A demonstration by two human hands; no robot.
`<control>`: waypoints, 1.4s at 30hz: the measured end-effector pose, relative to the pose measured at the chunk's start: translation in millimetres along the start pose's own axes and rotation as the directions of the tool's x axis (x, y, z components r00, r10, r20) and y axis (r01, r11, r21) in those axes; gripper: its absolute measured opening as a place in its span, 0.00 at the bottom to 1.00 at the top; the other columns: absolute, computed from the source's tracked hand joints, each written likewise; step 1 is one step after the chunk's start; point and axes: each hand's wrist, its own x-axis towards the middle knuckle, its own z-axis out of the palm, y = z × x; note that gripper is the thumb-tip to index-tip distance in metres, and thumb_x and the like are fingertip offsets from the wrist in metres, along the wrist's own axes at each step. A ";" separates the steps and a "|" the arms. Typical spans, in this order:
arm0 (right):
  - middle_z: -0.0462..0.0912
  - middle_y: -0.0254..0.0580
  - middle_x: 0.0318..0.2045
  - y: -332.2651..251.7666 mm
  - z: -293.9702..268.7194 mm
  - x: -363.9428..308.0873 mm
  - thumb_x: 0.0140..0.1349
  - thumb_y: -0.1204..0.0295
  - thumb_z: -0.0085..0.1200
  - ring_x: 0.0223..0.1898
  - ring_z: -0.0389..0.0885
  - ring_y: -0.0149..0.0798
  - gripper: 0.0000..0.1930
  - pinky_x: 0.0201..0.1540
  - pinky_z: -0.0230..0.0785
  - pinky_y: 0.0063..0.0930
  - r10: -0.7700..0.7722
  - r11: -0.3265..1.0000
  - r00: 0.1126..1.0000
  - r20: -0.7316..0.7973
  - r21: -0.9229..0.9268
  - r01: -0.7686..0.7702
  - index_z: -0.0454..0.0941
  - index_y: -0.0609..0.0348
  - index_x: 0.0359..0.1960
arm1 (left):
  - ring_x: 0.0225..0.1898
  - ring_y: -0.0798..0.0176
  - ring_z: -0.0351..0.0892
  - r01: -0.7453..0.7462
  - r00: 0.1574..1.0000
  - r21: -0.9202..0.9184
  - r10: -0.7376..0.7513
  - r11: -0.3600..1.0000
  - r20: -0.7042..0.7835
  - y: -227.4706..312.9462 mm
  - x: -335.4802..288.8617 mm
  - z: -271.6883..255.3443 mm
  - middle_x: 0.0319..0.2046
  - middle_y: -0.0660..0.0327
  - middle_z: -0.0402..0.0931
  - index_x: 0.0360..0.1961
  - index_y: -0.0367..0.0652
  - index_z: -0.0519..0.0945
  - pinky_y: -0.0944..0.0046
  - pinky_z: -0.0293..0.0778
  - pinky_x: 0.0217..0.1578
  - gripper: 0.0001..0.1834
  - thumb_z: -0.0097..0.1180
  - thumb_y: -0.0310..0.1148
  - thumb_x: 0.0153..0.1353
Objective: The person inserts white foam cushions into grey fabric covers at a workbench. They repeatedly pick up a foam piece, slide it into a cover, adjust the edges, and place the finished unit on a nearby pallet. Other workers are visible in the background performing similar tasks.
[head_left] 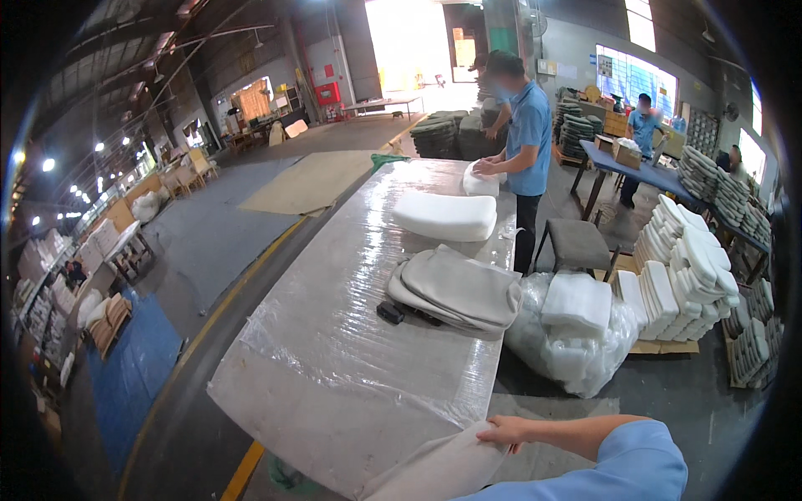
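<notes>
My right hand (505, 432) reaches in from the lower right, its fingers closed on the edge of a light grey fabric cover (434, 468). The cover lies at the near end of a long table (309, 359) wrapped in clear plastic film, and the lower edge of the picture cuts it off. My left hand is out of view. Farther up the table is a pile of grey fabric covers (455, 288), with a small black object (390, 312) beside it whose kind I cannot make out. Beyond the pile lies a white foam cushion (444, 217).
A co-worker (525, 125) in a blue shirt handles a white cushion (480, 179) at the table's far end. Right of the table stand a plastic bag (576, 359) of foam pads, a chair (576, 244) and stacked white cushions (681, 267). Another person (643, 134) stands behind a blue table (618, 167).
</notes>
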 end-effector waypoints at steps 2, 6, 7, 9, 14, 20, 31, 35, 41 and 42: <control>0.72 0.53 0.68 -9.3 -5.4 0.6 0.69 0.37 0.55 0.65 0.77 0.47 0.44 0.40 0.84 0.39 0.060 0.980 0.978 0.200 0.173 -0.095 0.59 0.52 0.76 | 0.65 0.35 0.74 0.069 0.998 -0.061 -0.068 0.996 0.007 -3.1 -6.6 -0.4 0.61 0.37 0.75 0.69 0.36 0.71 0.43 0.72 0.62 0.41 0.56 0.59 0.67; 0.75 0.50 0.66 -35.8 -13.3 -5.0 0.70 0.41 0.56 0.62 0.79 0.47 0.42 0.35 0.86 0.38 0.035 0.980 0.969 0.246 0.181 -0.082 0.56 0.52 0.77 | 0.65 0.35 0.75 0.185 0.983 -0.182 -0.181 0.966 0.042 -19.2 -22.5 -2.2 0.61 0.34 0.75 0.67 0.29 0.71 0.45 0.72 0.63 0.41 0.54 0.57 0.69; 0.75 0.49 0.65 -39.9 -14.1 -11.7 0.71 0.42 0.56 0.62 0.79 0.48 0.42 0.36 0.86 0.40 0.044 0.981 0.969 0.242 0.172 -0.087 0.56 0.52 0.77 | 0.65 0.35 0.75 0.215 0.976 -0.206 -0.202 0.955 0.081 -25.2 -29.1 -1.4 0.61 0.33 0.75 0.66 0.27 0.71 0.45 0.72 0.63 0.41 0.53 0.57 0.69; 0.76 0.48 0.65 -40.3 -15.0 -6.7 0.74 0.47 0.55 0.64 0.77 0.48 0.39 0.37 0.87 0.44 0.064 0.975 0.962 0.267 0.188 -0.117 0.56 0.54 0.76 | 0.65 0.35 0.76 0.275 0.956 -0.240 -0.237 0.931 0.175 -30.3 -39.0 -3.1 0.61 0.32 0.76 0.65 0.24 0.71 0.46 0.72 0.64 0.41 0.52 0.56 0.70; 0.80 0.48 0.61 -7.0 -2.7 40.5 0.76 0.54 0.53 0.59 0.80 0.44 0.30 0.53 0.79 0.43 0.154 0.975 0.969 0.191 0.130 -0.180 0.65 0.57 0.72 | 0.68 0.34 0.72 0.378 0.918 -0.226 -0.331 0.898 0.220 -30.6 -40.6 -5.0 0.63 0.29 0.73 0.65 0.20 0.69 0.49 0.68 0.67 0.40 0.46 0.54 0.74; 0.82 0.50 0.57 -36.2 -3.9 56.8 0.77 0.53 0.50 0.53 0.83 0.42 0.29 0.55 0.76 0.41 0.312 0.939 0.941 0.133 0.110 -0.326 0.68 0.61 0.70 | 0.67 0.41 0.74 0.507 0.852 -0.248 -0.436 0.825 0.291 -24.3 -30.1 -9.3 0.63 0.36 0.75 0.66 0.25 0.71 0.52 0.68 0.65 0.36 0.44 0.53 0.78; 0.86 0.52 0.52 -46.8 -5.2 86.0 0.77 0.50 0.48 0.50 0.85 0.44 0.30 0.57 0.75 0.42 0.374 0.926 0.925 0.067 -0.084 -0.368 0.77 0.69 0.61 | 0.58 0.51 0.80 0.622 0.768 -0.398 -0.429 0.674 0.476 -49.5 13.6 2.3 0.59 0.43 0.79 0.63 0.27 0.75 0.55 0.74 0.59 0.35 0.42 0.53 0.79; 0.88 0.53 0.49 -48.3 -2.2 92.0 0.76 0.49 0.49 0.47 0.87 0.45 0.32 0.55 0.76 0.43 0.368 0.930 0.927 0.071 -0.046 -0.365 0.81 0.72 0.57 | 0.52 0.55 0.83 0.704 0.709 -0.518 -0.435 0.486 0.555 -38.9 23.9 -3.4 0.54 0.47 0.82 0.61 0.28 0.78 0.55 0.76 0.54 0.32 0.42 0.51 0.79; 0.87 0.57 0.50 -48.0 -3.2 105.0 0.76 0.48 0.49 0.49 0.87 0.48 0.32 0.57 0.76 0.43 0.388 0.922 0.917 0.091 -0.053 -0.385 0.84 0.71 0.56 | 0.50 0.54 0.83 0.583 0.811 -0.592 -0.345 0.557 0.474 -44.3 23.3 0.3 0.50 0.46 0.84 0.56 0.25 0.80 0.55 0.76 0.53 0.31 0.46 0.49 0.76; 0.86 0.57 0.52 -44.2 -0.6 104.7 0.76 0.46 0.48 0.51 0.87 0.49 0.33 0.59 0.75 0.44 0.393 0.919 0.916 0.077 0.011 -0.395 0.83 0.71 0.57 | 0.50 0.53 0.83 0.573 0.818 -0.594 -0.344 0.565 0.461 -41.4 22.0 -3.1 0.50 0.45 0.84 0.56 0.23 0.80 0.55 0.76 0.53 0.32 0.47 0.48 0.76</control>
